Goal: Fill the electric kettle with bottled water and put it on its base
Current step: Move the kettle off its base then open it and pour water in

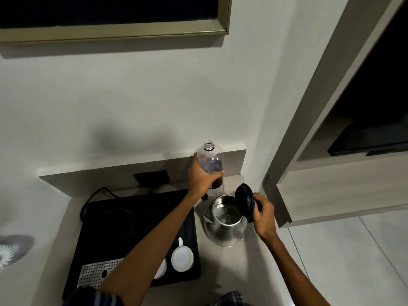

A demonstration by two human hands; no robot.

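Observation:
A steel electric kettle [227, 226] stands on the counter with its black lid [244, 200] swung up and open; water glints inside. My right hand [263, 214] rests at the kettle's handle, behind the lid. My left hand [203, 178] grips a clear plastic bottle [209, 159], uncapped and upright, just behind and to the left of the kettle. The round black kettle base [119, 219] lies on the black tray to the left.
A black tray [141, 206] holds two white cups [182, 257] and a perforated metal grid [97, 272]. A black socket plate [152, 177] with a cord sits on the backsplash. The counter edge drops off to the right of the kettle, by a wooden cabinet [344, 191].

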